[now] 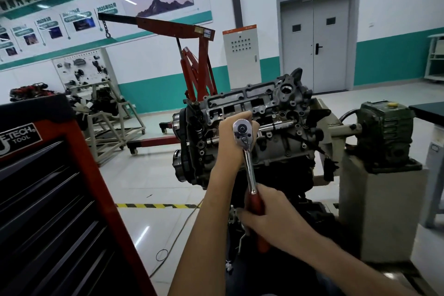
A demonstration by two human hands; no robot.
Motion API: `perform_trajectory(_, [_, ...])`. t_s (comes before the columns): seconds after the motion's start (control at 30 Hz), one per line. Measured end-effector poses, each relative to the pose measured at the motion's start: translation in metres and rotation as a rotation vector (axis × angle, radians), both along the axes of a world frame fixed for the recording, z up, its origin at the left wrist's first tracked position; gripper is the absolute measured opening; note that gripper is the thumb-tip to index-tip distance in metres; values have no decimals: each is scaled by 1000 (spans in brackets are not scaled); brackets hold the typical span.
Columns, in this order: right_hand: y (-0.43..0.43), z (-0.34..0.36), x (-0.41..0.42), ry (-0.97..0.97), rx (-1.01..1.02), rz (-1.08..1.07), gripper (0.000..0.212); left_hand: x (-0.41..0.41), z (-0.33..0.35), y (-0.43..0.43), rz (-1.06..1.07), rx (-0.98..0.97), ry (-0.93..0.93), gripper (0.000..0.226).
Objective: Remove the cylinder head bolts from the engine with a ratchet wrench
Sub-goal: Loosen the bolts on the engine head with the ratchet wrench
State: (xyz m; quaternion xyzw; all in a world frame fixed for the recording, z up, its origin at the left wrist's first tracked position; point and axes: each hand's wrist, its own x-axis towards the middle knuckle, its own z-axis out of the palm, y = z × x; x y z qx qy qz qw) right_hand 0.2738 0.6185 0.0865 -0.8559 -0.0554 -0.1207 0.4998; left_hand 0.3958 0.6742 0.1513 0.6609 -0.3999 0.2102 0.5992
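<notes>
At the lower left of the frame stands a red tool cabinet [60, 187] with black drawers, and behind it, toward the upper middle, a red engine hoist [192, 60]. In the centre sits the engine [283, 151] on its stand, with the cylinder head [252, 98] uncovered and in place.

The left hand [230, 137] is curled around the head of the ratchet wrench [248, 163] and steadies it from behind. The wrench is in the centre, just in front of the engine. Its long axis runs from the shiny head down and a little to the right, to the red handle. The right hand [269, 211] grips this handle with closed fingers, at the lower centre.

From the wrench head an extension bar [276, 125] points to the right and slightly upward, into the cylinder head.

I judge that loosening is in progress. The bolts themselves are hidden, so I cannot tell how many are out and how many remain.

At the right is the green gearbox [384, 132] of the stand.
</notes>
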Motion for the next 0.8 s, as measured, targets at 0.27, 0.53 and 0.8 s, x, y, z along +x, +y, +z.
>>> perform_trajectory(0.27, [-94, 65, 7, -335, -793, -332, 18, 6, 1, 8, 47, -13, -48, 26])
perform_trajectory(0.53, [-76, 54, 5, -368, -818, -494, 16, 11, -3, 15, 33, -6, -107, 34])
perform_trajectory(0.8, [-6, -1, 4, -18, -154, -80, 27, 12, -3, 9, 35, 13, -98, 45])
